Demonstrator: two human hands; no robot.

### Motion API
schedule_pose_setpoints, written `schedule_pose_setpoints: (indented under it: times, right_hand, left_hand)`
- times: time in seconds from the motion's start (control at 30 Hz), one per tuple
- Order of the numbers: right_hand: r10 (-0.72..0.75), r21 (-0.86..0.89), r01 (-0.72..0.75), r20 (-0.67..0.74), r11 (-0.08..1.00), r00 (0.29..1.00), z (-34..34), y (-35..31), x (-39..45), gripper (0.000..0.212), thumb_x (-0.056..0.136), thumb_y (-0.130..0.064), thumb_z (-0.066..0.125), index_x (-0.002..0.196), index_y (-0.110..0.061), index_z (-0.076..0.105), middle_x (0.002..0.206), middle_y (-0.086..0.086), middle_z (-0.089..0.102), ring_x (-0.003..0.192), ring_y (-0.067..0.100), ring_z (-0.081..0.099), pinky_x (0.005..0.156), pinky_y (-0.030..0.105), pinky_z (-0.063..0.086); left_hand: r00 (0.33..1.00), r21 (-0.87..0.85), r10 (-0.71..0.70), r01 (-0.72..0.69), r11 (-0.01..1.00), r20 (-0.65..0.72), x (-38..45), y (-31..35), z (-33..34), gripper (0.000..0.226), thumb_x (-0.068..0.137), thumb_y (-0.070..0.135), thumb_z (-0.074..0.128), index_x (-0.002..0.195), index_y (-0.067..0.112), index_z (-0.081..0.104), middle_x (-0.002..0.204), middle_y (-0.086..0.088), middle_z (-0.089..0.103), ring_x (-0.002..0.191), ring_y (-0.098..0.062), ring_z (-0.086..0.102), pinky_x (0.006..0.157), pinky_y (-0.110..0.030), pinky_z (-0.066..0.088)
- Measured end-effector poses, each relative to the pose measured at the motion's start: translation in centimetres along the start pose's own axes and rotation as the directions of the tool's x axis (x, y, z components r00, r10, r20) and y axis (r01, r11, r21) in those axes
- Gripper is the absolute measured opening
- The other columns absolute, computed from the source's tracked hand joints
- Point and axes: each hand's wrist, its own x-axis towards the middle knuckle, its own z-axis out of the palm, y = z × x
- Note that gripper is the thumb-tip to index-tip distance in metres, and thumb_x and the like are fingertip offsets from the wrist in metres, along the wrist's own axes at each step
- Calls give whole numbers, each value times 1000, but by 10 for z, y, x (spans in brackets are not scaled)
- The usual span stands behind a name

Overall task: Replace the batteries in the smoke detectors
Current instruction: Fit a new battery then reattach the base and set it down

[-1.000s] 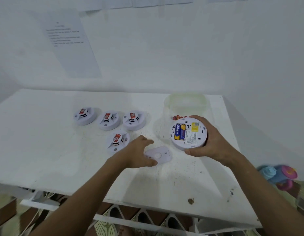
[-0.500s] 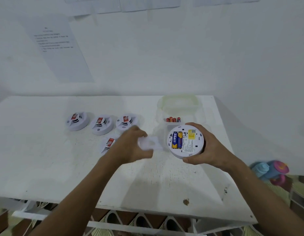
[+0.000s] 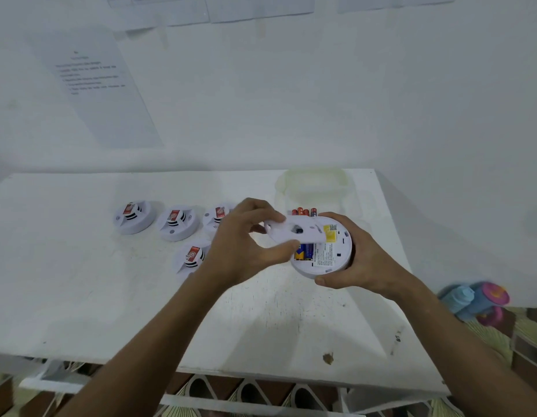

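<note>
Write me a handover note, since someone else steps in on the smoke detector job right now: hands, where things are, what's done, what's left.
Left hand: pinches the white cover plate, held over the open detector.
Right hand: grips the open detector back side up, above the table.
Batteries sit in its compartment, partly under the plate.
Four other detectors lie face up at left, nearest one; whether they are serviced cannot be told.
Spare batteries lie in the clear tub behind.
Done: batteries seated in this unit.
Left: fit the plate on, then check the rest.
</note>
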Motion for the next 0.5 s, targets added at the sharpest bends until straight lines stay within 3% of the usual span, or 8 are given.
schedule_pose_setpoints:
  times: [0.1, 0.27, 0.37, 0.5]
  right_hand:
    - [-17, 19, 17, 4, 1000, 1000, 1, -3, 2, 95, 58, 3, 85, 140, -19, 43, 135, -9, 57, 122, 16, 56, 85, 27, 55]
    - [-31, -20, 31, 13, 999, 999, 0, -5, 4, 95, 57, -1, 87, 138, -23, 44, 134, -13, 56, 122, 14, 55, 86, 25, 55]
    - [-28, -49, 29, 27, 998, 999, 2, -7, 6, 96, 56, -4, 88, 138, -25, 43, 132, -10, 56, 121, 14, 55, 87, 24, 54]
    - [-30, -43, 31, 37, 999, 999, 3, -10, 7, 94, 55, -4, 87, 135, -26, 44, 127, -10, 57, 116, 13, 57, 82, 26, 56]
  left_hand:
    - [999, -21, 16, -15, 1000, 37, -3, -7, 7, 46, 62, 49, 77, 102, 27, 70, 105, 11, 60, 99, -7, 59, 75, -17, 53]
    - [983, 67, -7, -6, 998, 186, 1, -6, 5, 63, 64, 47, 81, 122, 27, 64, 106, 25, 51, 104, 2, 49, 78, -5, 43]
    - [961, 93, 28, -56, 994, 275, 7, 1, 5, 58, 69, 34, 85, 122, 26, 63, 101, 19, 47, 99, 8, 46, 78, -2, 38]
    - [945, 117, -9, -31, 993, 326, 13, 3, 3, 63, 70, 34, 84, 127, 24, 60, 106, 11, 48, 98, -5, 50, 77, -4, 41]
